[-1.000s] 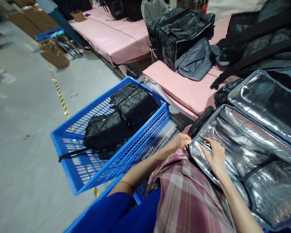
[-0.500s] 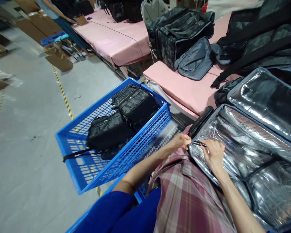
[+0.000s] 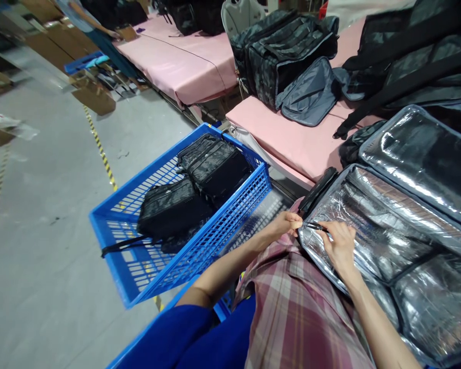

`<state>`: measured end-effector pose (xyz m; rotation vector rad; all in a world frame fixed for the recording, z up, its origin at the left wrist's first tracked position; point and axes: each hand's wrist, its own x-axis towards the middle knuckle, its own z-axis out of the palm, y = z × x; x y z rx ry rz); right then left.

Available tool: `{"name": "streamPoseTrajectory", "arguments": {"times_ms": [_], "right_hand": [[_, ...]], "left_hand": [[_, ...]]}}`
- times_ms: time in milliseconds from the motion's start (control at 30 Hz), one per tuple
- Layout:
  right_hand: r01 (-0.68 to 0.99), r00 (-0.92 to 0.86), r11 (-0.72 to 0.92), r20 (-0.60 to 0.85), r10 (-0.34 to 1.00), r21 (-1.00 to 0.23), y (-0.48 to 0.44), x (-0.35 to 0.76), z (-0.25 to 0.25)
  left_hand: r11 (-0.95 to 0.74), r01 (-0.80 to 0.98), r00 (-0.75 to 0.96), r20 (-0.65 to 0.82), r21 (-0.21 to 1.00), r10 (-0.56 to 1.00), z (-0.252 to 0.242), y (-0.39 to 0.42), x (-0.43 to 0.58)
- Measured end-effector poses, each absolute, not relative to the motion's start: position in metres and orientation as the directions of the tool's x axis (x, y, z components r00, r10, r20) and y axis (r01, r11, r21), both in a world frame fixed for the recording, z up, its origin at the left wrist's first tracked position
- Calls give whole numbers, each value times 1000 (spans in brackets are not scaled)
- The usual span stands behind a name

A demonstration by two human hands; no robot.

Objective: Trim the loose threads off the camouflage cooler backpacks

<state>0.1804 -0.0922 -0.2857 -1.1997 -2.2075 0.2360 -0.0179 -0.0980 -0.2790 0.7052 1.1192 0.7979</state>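
Bag (image 3: 399,241) is spread open, near right; its corner (image 3: 306,233) is pinched by left hand (image 3: 286,224), dark snips (image 3: 315,226) clamped in right hand (image 3: 340,245). Lining (image 3: 380,215) could be nicked if tips slip. Blue basket (image 3: 125,288) is placed farther left.

The open bag (image 3: 388,220) was shiny silver inside w/ gray edges, & the small tool (image 3: 313,224) was blk. The apron (image 3: 292,307) was plaid — pink, dark red & white — & the sleeve (image 3: 176,333) was bright blue. The basket (image 3: 117,277) was blue too, & the bags (image 3: 215,166) in it were blk w/ gray camo. The table (image 3: 272,136) was soft pink. The floor (image 3: 54,266) was gray, & its tape (image 3: 99,148) had yellow & blk stripes.
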Motion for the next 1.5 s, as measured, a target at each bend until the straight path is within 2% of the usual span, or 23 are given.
{"name": "streamPoseTrajectory", "arguments": {"times_ms": [333,567,733,1200,1333,1500], "right_hand": [[692,-427,575,394,814,-437,-92,178,-286],[625,-490,620,380,785,-475,-88,179,-288],[684,-436,578,386,813,-445,-91,184,-288],[713,-442,581,392,807,-392,-97,178,-281],[690,-446,573,363,818,-442,-95,178,-278],[562,-490,551,289,823,-617,-92,176,-279]], "left_hand": [[543,-195,224,-501,817,836,-280,-98,-17],[542,-204,221,-501,815,837,-277,-99,-17],[541,-208,218,-501,815,838,-276,-100,-18],[546,-225,213,-507,807,836,-277,-101,-18],[545,-231,216,-503,806,837,-278,-101,-18],[534,-239,219,-491,811,843,-276,-100,-18]]}}
